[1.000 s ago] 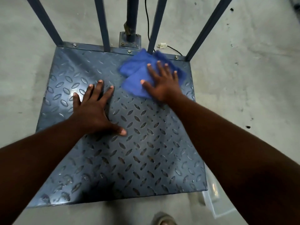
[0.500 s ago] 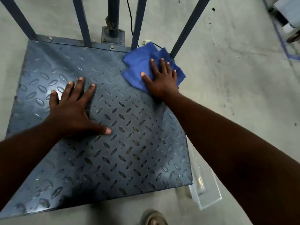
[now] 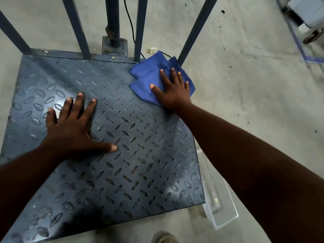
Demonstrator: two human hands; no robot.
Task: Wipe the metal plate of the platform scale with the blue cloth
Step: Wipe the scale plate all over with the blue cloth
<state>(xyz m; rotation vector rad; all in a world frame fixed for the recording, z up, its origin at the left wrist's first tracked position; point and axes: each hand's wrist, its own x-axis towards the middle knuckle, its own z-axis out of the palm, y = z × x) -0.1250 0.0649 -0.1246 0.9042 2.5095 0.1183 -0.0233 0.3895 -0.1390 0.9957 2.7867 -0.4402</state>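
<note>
On metal plate (image 3: pixel 133 155), blue cloth (image 3: pixel 149 79) (folded)

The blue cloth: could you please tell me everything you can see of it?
The blue cloth looks like soft fabric, folded into overlapping layers. It lies flat at the far right corner of the metal plate, its edges reaching past the plate's rim. The right hand presses down on it, palm flat, fingers spread.

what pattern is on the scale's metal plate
Raised oval diamond-tread bumps on dark grey-blue metal plate, clearest in the head view.
</note>
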